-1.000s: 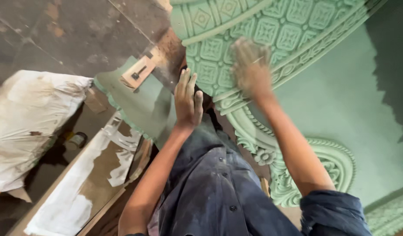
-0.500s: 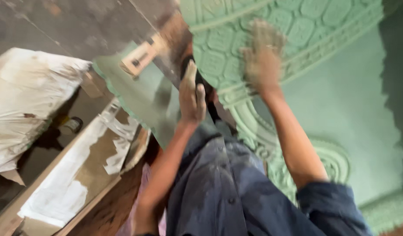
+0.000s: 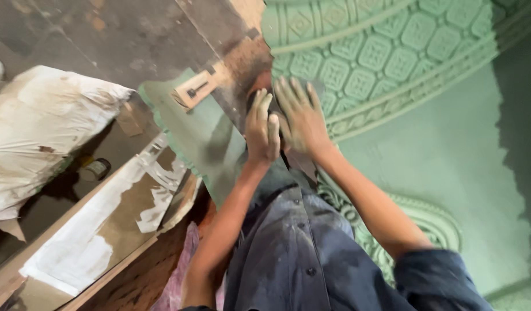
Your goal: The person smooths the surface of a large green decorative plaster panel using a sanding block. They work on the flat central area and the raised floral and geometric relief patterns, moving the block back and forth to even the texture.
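Note:
My left hand (image 3: 262, 130) and my right hand (image 3: 300, 118) lie side by side at the lower left edge of a large green relief panel (image 3: 392, 52) with a lattice pattern. The right hand is flat, fingers spread, over a dark patch (image 3: 315, 87) at the panel's edge. Fingers together, the left hand presses against the same spot; whether it grips anything is hidden. Below the lattice the panel turns into a smooth green surface (image 3: 444, 155). My dark blue shirt (image 3: 300, 253) fills the lower middle.
A green sheet with a scalloped edge (image 3: 190, 135) lies left of the hands, a wooden float (image 3: 196, 89) on it. Further left are a white plastic-covered bundle (image 3: 41, 132), a small can (image 3: 95, 169) and a plaster-smeared board (image 3: 87, 242). A round green rosette (image 3: 435, 230) sits lower right.
My right hand has come down from the lattice pattern to the panel's edge, beside the left hand. The left hand has tipped forward onto the same spot.

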